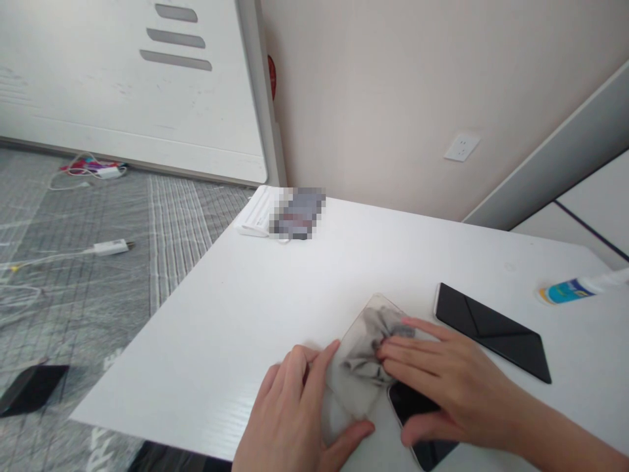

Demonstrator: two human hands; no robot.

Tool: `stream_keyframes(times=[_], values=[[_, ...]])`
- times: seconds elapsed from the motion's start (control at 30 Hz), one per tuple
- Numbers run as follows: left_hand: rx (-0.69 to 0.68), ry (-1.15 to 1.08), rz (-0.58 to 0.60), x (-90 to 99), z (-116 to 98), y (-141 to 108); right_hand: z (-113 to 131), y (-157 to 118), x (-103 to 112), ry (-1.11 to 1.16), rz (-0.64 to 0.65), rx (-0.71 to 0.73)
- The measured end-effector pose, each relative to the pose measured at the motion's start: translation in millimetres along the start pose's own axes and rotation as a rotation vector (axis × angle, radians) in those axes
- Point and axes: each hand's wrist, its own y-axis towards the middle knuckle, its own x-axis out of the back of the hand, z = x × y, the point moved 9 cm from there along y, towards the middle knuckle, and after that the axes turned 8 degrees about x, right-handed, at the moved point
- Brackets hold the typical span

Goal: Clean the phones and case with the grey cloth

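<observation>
In the lower middle of the head view, a flat, pale, see-through piece like a phone case (344, 390) lies slanted on the white table. My left hand (289, 410) grips it, fingers along the left edge and thumb at the near end. On top sits a crumpled grey cloth (366, 354), pressed down by the bunched fingertips of my right hand (447, 380). That hand's palm and thumb partly cover a dark-screened phone (415, 406) beside the case. A larger black-screened device (494, 331) rests farther right.
The white table (196, 347) runs back to a wall with a socket (462, 147). A bottle with a blue label (567, 292) stands at the right. Near the far left corner are a white item (255, 213) and a blurred-out object (297, 213). Chargers and cables (111, 247) lie on the floor.
</observation>
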Motion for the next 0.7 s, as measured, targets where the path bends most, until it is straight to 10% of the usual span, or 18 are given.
stream_keyframes(times=[0.17, 0.43, 0.7], values=[[0.002, -0.017, 0.024, -3.8, 0, -1, -22, -1, -20, -0.116, 0.056, -0.08], [0.014, -0.018, 0.038, -4.6, 0, 1, 52, 25, -34, 0.158, 0.193, 0.099], [0.055, -0.031, 0.035, -5.1, -3, 2, -27, -13, -7, -0.01, 0.077, -0.102]])
